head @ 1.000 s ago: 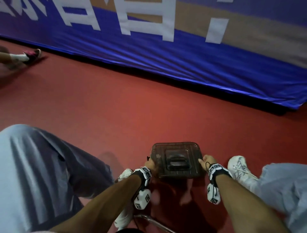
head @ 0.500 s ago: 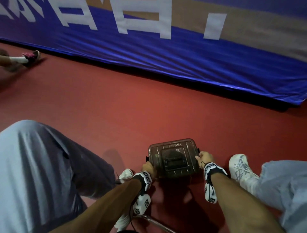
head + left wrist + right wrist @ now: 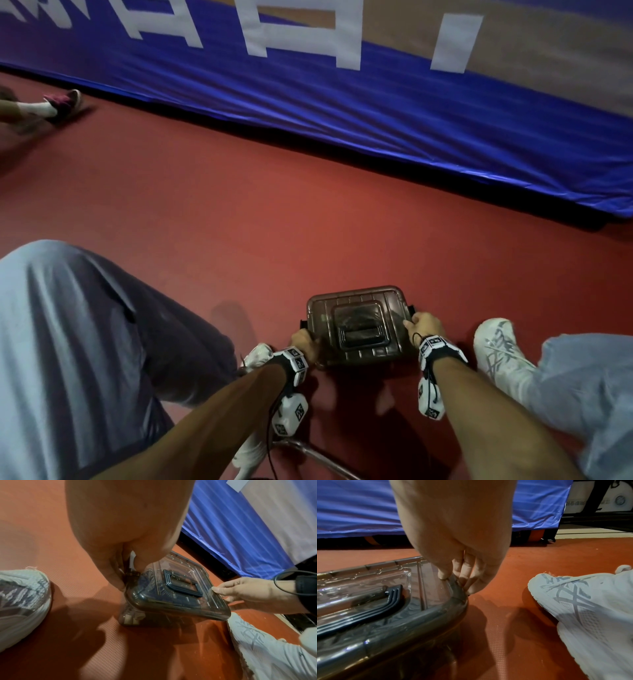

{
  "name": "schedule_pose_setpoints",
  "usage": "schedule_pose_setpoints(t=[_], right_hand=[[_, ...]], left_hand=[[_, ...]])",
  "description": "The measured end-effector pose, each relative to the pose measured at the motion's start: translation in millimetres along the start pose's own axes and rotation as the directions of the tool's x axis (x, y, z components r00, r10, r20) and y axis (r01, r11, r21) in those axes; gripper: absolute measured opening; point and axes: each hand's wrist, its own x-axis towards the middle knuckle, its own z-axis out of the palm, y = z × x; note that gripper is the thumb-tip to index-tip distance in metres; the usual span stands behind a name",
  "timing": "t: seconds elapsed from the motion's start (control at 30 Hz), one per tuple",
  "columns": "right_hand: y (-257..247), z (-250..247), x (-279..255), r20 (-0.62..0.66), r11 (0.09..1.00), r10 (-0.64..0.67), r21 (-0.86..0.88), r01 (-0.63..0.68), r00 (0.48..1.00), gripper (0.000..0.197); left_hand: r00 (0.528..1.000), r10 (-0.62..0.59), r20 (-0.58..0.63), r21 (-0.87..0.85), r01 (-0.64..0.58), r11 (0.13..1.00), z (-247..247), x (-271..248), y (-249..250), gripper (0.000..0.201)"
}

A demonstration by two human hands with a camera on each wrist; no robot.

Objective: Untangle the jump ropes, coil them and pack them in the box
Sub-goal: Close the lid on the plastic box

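A smoky clear plastic box [image 3: 358, 325] with its lid on and a dark fold-down handle [image 3: 181, 584] stands on the red floor between my feet. Coiled ropes show dimly through its wall [image 3: 130, 616]. My left hand [image 3: 303, 342] grips the box's left side at the latch [image 3: 130, 573], fingers curled down over the edge. My right hand [image 3: 423, 323] pinches the lid's right edge [image 3: 453, 582], thumb on top and fingers under the rim.
My white shoes stand at either side of the box: left [image 3: 20, 601], right [image 3: 500, 353]. A blue padded barrier [image 3: 376, 130] runs along the far floor edge. Another person's foot [image 3: 58, 102] is at the far left. A metal stool leg [image 3: 318, 455] is below my arms.
The box has shifted a little away from me and both hands moved with it, staying on its two sides.
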Motion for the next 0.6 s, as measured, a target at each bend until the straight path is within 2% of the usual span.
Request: schedule_pose_setpoints(t=[0.17,0.33,0.6], right_hand=[[3,0,3,0.004,1.000,0.013,0.018,-0.013,1.000,0.033],[5,-3,8,0.061,0.997,0.042,0.057,-0.046,0.997,0.033],[7,0,16,0.282,0.964,0.150,0.171,-0.203,0.948,0.039]], left_hand=[[0.998,-0.002,0.060,-0.083,0.007,0.997,4,12,-11,0.019],[1.000,0.000,-0.001,-0.179,0.000,0.984,1,6,-9,0.012],[0.995,-0.083,-0.064,-0.175,0.070,0.982,-19,23,-13,0.022]])
